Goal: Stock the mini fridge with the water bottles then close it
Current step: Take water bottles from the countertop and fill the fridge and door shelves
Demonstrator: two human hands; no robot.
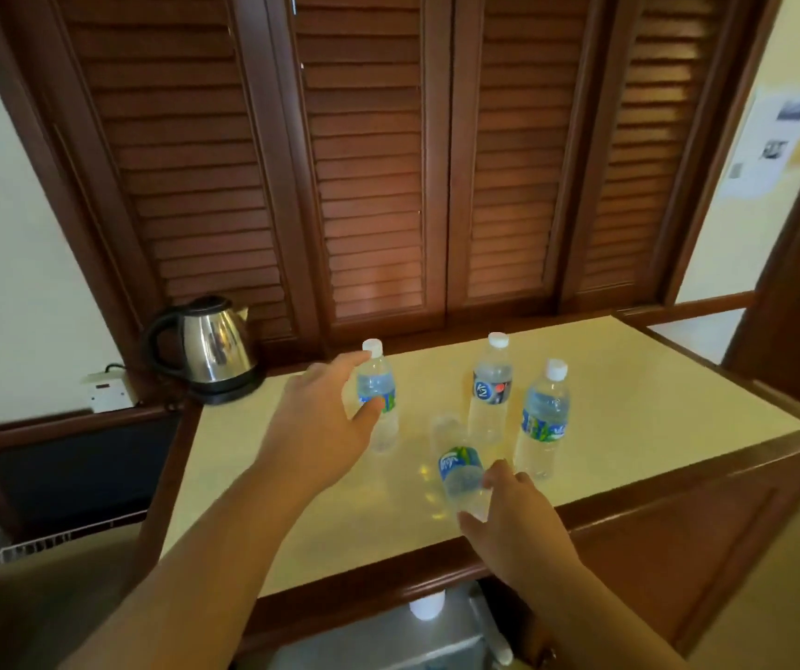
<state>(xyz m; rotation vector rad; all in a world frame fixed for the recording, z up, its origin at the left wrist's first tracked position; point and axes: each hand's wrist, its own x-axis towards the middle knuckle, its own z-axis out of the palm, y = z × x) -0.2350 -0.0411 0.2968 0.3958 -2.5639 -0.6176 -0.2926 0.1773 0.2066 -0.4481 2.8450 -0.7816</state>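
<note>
A cream surface (630,403) with a dark wood edge stands in front of brown slatted wooden doors (364,162). A shiny silver kettle with a black handle (212,350) sits at the back left corner. Four clear plastic water bottles with white caps are on the surface. The left hand (320,418) reaches to the far left bottle (378,403), its fingers spread apart and the thumb touching the blue label. The right hand (509,519) touches a tipped bottle (458,469) near the front edge, fingers loosely apart around its end. Two more bottles stand upright to the right, one with a dark label (491,394) and one with a blue label (544,418). Below the surface, part of a grey mini fridge (388,640) shows.
</note>
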